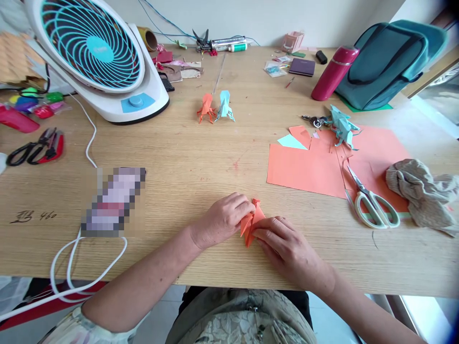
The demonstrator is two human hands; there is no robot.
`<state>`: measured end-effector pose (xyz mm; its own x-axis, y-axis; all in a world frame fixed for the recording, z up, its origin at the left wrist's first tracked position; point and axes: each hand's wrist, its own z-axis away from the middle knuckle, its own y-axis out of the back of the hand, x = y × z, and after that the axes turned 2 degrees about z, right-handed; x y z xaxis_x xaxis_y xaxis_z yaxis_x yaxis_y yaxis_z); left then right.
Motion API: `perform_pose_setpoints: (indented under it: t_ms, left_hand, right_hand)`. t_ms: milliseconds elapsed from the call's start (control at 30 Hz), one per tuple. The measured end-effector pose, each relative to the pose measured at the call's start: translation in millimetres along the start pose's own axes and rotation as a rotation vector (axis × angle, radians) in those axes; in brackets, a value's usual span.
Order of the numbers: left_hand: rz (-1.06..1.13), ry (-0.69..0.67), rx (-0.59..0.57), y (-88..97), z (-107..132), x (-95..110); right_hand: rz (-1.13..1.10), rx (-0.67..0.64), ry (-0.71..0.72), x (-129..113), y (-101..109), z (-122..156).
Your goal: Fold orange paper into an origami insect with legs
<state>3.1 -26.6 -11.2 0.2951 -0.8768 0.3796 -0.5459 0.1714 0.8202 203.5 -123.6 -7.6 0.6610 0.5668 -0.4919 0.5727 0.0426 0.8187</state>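
Note:
Between my two hands, near the front edge of the table, is a folded orange origami paper figure (254, 219) with pointed flaps. The fingers of my left hand (229, 215) pinch its upper left side. My right hand (287, 243) grips its lower right side, with the fingertips closed on the paper. Part of the figure is hidden under my fingers. Farther back stand an orange paper insect (206, 108) and a light blue paper insect (224, 106), side by side. Another light blue paper figure (343, 126) lies at the right, by some keys (316, 121).
Orange paper sheets (304, 167) lie at the right with white-handled scissors (375, 205) and a crumpled cloth (423, 191). A fan (96, 52), pruning shears (39, 145) and a blurred phone (114, 202) with a white cable are at left. A bottle (335, 71) stands beside a teal bag (383, 67).

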Motion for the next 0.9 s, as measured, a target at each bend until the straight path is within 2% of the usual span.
perform_pose_setpoints:
  t_ms: [100,333,600,767,833,900]
  left_hand:
    - [0.022,0.026,-0.007,-1.1,0.9,0.6]
    - [0.187,0.185,0.022,-0.2,2.2,4.3]
    - [0.185,0.17,0.036,-3.1,4.8,2.6]
    - [0.271,0.182,0.028,-3.3,6.0,1.8]
    - [0.286,0.195,0.012,-3.4,5.7,1.3]
    - [0.297,0.205,0.025,-3.6,4.4,0.3]
  right_hand:
    - [-0.019,0.003,-0.002,0.9,0.6,1.4]
    - [0.003,0.027,-0.061,2.3,-0.3,2.6]
    - [0.044,0.098,-0.165,1.5,-0.9,-7.3]
    - [0.192,0.104,0.004,-3.5,-3.9,-32.9]
    - [0.165,0.123,0.04,-3.2,-4.9,-40.0]
    - [0.035,0.165,0.025,-0.9,-3.7,-42.3]
